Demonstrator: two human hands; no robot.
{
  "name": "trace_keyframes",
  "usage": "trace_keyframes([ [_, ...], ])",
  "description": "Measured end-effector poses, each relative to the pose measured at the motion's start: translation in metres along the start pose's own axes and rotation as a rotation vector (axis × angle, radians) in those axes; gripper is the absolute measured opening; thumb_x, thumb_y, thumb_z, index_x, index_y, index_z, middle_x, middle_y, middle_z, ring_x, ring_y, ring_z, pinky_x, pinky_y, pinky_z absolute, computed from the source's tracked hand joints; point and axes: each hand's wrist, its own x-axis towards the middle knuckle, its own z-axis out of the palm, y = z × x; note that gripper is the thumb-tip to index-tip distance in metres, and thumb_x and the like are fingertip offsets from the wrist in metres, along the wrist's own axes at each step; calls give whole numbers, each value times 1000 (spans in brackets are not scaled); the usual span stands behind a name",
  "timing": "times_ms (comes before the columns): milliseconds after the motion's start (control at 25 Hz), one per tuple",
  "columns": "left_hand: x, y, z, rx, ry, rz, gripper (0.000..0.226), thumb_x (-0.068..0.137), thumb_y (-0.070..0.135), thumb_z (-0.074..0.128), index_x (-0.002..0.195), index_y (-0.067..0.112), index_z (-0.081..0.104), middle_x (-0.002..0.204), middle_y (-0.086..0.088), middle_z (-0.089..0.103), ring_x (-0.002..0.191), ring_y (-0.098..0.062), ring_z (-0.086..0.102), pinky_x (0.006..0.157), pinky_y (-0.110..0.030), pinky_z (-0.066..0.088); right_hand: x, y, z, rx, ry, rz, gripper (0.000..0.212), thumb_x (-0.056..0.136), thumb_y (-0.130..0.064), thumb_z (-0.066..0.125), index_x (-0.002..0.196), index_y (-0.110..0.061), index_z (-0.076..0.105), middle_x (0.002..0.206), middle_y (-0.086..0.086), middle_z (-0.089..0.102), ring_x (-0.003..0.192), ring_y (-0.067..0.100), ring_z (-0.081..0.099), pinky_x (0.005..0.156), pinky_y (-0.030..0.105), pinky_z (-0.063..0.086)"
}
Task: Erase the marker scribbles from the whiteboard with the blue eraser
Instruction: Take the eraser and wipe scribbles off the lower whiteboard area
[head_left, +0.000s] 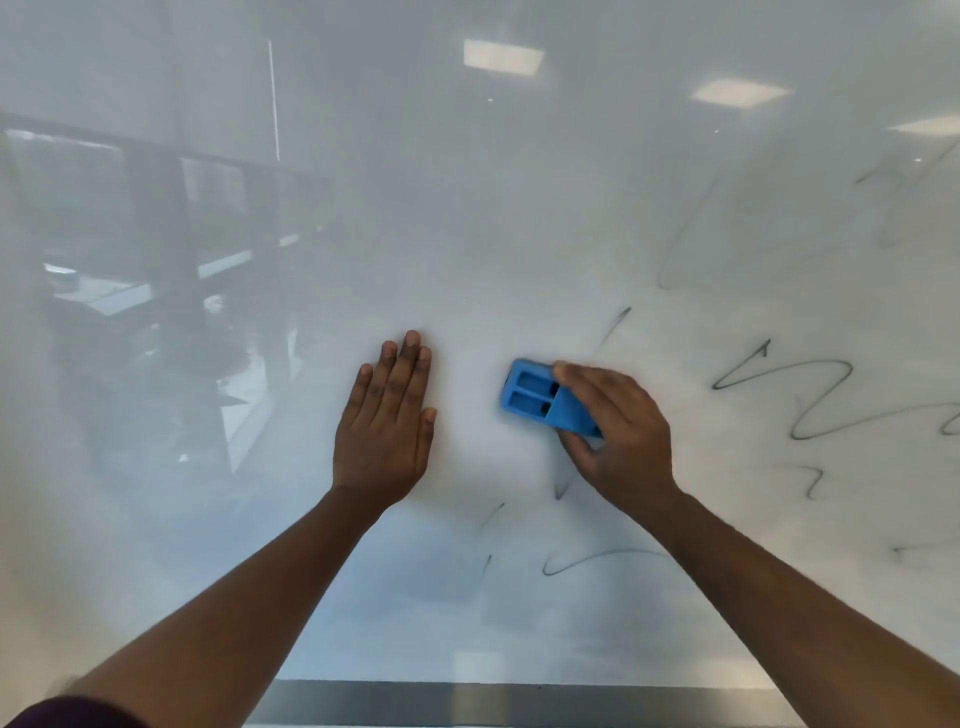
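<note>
1. Gripping the eraser (540, 397), the right hand (618, 431) curls round it, mid-board (467, 234).
2. Left hand (387, 415) lies flat, holding nothing.
3. Best sweep right, pressing evenly across the scribbles (789, 395).

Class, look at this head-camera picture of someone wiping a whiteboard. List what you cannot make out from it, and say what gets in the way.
1. Head view: the rear of the blue eraser and its wiping face are hidden, by the right hand and by facing the whiteboard.
2. The scribbles run off the right edge.
3. The faint strokes at upper right are blurred.
4. The left hand covers the board under it.
</note>
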Motion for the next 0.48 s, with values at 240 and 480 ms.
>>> trace_keyframes([
  [240,-1,-1,4,1,12,1,69,110,26,35,172,12,6,181,0,-4,168,-20,-1,137,-38,3,-96,-51,59,68,-170,-198,44,96,-9,66,140,-16,65,142,1,65,126,19,62,104,37,51],
  [480,-11,4,6,-1,-17,-2,69,112,27,37,171,12,4,180,-2,0,168,-18,-5,136,-35,1,-120,-45,61,10,-476,-614,38,102,-10,54,134,-24,67,136,-6,68,122,16,64,103,32,43],
])
